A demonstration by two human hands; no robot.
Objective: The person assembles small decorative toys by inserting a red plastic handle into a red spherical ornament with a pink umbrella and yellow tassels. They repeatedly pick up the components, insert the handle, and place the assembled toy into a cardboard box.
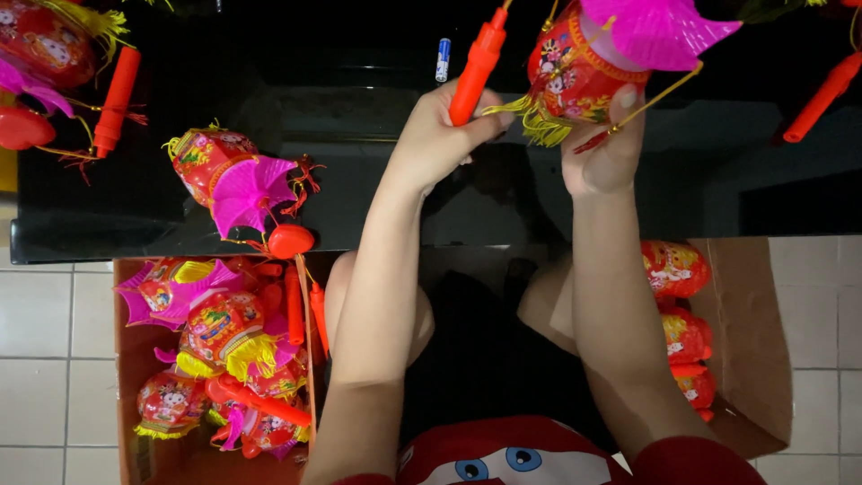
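Note:
My left hand (440, 135) grips the lower end of an orange-red plastic handle stick (479, 61) that rises toward the top of the view. My right hand (611, 144) holds a red toy lantern (575, 72) with a printed pattern, yellow tassel fringe and a magenta fan-shaped top, lifted over a glossy black table (162, 207). A thin yellow cord runs from the lantern past my right fingers.
A small blue-and-white battery (443, 59) lies on the table. Another lantern (235, 180) rests at the table's left, more lanterns (45, 45) at far left. Cardboard boxes of lanterns (220, 350) (682, 332) stand on the tiled floor on both sides of my knees.

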